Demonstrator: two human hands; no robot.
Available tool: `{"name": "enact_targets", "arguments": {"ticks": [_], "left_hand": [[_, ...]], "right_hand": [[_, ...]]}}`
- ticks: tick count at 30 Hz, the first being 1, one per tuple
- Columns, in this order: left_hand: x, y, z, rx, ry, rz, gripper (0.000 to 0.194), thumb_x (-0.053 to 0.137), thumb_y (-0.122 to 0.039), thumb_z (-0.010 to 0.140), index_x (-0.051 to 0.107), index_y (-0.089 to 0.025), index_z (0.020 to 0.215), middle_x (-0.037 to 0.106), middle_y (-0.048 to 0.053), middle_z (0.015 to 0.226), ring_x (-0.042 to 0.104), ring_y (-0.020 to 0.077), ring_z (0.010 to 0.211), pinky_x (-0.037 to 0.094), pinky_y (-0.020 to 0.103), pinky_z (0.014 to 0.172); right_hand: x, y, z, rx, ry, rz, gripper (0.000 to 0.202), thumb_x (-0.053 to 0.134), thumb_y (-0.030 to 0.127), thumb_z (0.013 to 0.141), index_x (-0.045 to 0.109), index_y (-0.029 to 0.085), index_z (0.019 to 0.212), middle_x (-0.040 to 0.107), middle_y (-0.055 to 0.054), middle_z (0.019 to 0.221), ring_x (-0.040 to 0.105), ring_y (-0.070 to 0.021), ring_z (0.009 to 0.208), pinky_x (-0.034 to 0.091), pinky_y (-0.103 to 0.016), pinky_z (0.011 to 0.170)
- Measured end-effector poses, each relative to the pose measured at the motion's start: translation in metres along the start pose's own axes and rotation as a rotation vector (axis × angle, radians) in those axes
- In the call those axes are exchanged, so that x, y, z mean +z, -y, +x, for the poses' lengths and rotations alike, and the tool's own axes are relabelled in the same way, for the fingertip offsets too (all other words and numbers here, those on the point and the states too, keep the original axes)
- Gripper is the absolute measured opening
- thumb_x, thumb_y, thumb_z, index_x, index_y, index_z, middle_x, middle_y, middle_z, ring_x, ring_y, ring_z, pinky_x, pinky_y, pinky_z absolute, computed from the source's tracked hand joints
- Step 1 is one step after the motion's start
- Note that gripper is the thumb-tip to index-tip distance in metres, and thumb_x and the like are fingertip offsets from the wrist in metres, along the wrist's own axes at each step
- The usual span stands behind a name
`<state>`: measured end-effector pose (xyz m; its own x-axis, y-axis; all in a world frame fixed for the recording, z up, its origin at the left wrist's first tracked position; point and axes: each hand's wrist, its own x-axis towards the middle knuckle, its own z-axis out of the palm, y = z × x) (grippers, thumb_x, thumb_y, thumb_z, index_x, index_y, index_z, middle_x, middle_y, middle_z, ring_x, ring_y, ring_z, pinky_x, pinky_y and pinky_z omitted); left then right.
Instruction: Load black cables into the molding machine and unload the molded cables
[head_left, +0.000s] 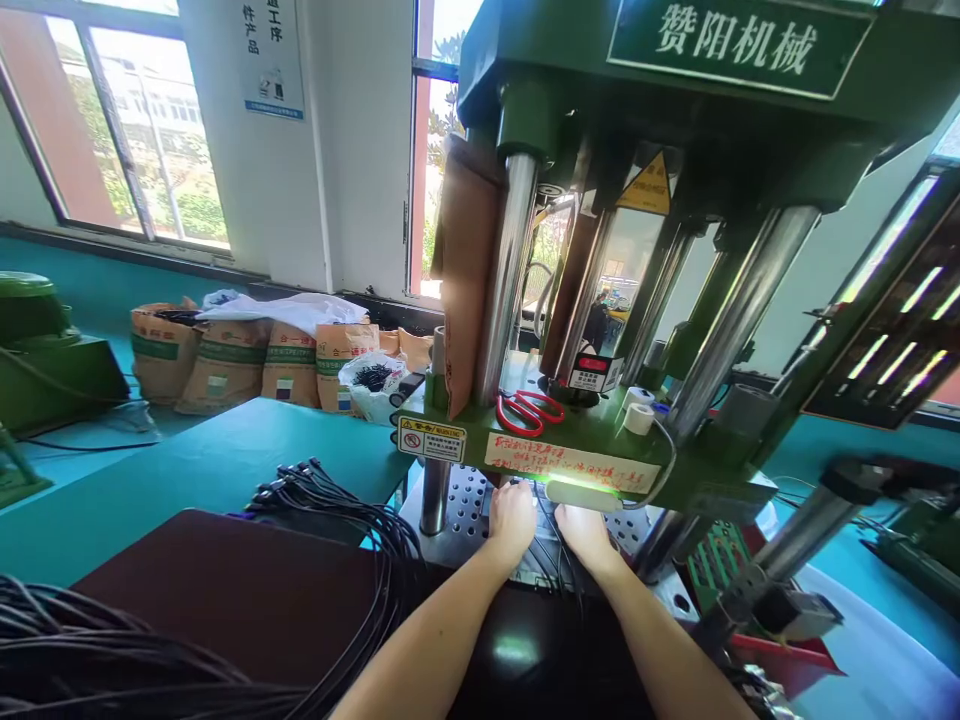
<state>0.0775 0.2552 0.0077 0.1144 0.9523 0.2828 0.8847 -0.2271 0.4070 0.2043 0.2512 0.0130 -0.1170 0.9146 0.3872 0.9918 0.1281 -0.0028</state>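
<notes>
Both my hands reach under the green press head, over the mould plate [536, 578] on its metal bed. My left hand [514, 520] is on the left side of the plate with its knuckles bent; the fingertips and whatever they hold are hidden. On the right, my right hand [583, 532] points inward beneath the small lit lamp [583, 495], its fingers mostly out of sight. Several thin black cables [553, 560] run between the two hands and hang over the front edge of the plate.
Bundled black cables [341, 500] lie left of the press, by a dark brown board [225, 610]. Red-handled scissors [529, 412] and a white tape roll [639, 418] sit on the press ledge. Steel columns [517, 270] flank the work space. Paper sacks [289, 365] stand behind.
</notes>
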Motion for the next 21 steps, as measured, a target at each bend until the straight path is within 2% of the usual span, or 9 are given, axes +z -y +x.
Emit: {"name": "enact_targets", "arguments": {"ticks": [3, 7, 10, 13, 17, 21], "left_hand": [[-0.005, -0.006, 0.0, -0.005, -0.024, 0.02, 0.026, 0.04, -0.013, 0.078, 0.06, -0.011, 0.094, 0.063, 0.011, 0.089, 0.054, 0.0224, 0.093, 0.038, 0.036, 0.085], [-0.009, -0.019, -0.007, 0.02, -0.082, 0.034, 0.031, 0.033, -0.018, 0.083, 0.059, -0.014, 0.1, 0.06, 0.012, 0.099, 0.049, 0.0244, 0.099, 0.037, 0.037, 0.083], [-0.005, -0.025, -0.011, 0.058, -0.078, 0.03, 0.031, 0.033, -0.019, 0.084, 0.061, -0.015, 0.095, 0.063, 0.011, 0.091, 0.05, 0.0255, 0.095, 0.036, 0.039, 0.081], [0.001, -0.024, -0.01, 0.071, -0.062, 0.022, 0.029, 0.035, -0.017, 0.082, 0.063, -0.013, 0.088, 0.064, 0.012, 0.082, 0.051, 0.0259, 0.091, 0.034, 0.039, 0.079], [0.007, -0.017, -0.006, 0.087, -0.069, 0.009, 0.031, 0.033, -0.018, 0.083, 0.064, -0.014, 0.084, 0.065, 0.012, 0.082, 0.051, 0.0253, 0.091, 0.033, 0.038, 0.079], [0.009, -0.013, -0.002, 0.106, -0.079, 0.003, 0.031, 0.035, -0.022, 0.084, 0.065, -0.015, 0.083, 0.066, 0.011, 0.081, 0.05, 0.025, 0.09, 0.033, 0.037, 0.078]], "right_hand": [[-0.003, 0.0, 0.002, -0.032, 0.007, 0.007, 0.029, 0.038, 0.003, 0.08, 0.063, 0.012, 0.09, 0.066, -0.012, 0.091, 0.059, -0.0198, 0.088, 0.041, -0.032, 0.083], [-0.01, 0.002, 0.002, -0.113, 0.013, 0.019, 0.032, 0.034, 0.008, 0.083, 0.062, 0.015, 0.095, 0.066, -0.01, 0.093, 0.058, -0.0208, 0.09, 0.041, -0.033, 0.084], [-0.011, 0.004, 0.0, -0.167, 0.016, 0.024, 0.029, 0.034, 0.013, 0.085, 0.061, 0.017, 0.095, 0.066, -0.01, 0.095, 0.058, -0.0212, 0.092, 0.04, -0.034, 0.086], [-0.009, 0.006, 0.0, -0.185, 0.022, 0.027, 0.028, 0.034, 0.016, 0.086, 0.061, 0.017, 0.094, 0.065, -0.01, 0.095, 0.057, -0.0212, 0.093, 0.04, -0.034, 0.086], [-0.003, 0.007, 0.002, -0.161, 0.026, 0.033, 0.024, 0.037, 0.017, 0.088, 0.061, 0.016, 0.09, 0.064, -0.01, 0.095, 0.057, -0.0199, 0.093, 0.04, -0.036, 0.087], [0.004, 0.009, 0.008, -0.129, 0.015, 0.051, 0.019, 0.045, 0.025, 0.088, 0.059, 0.014, 0.093, 0.062, -0.007, 0.1, 0.057, -0.0178, 0.091, 0.042, -0.039, 0.085]]}}
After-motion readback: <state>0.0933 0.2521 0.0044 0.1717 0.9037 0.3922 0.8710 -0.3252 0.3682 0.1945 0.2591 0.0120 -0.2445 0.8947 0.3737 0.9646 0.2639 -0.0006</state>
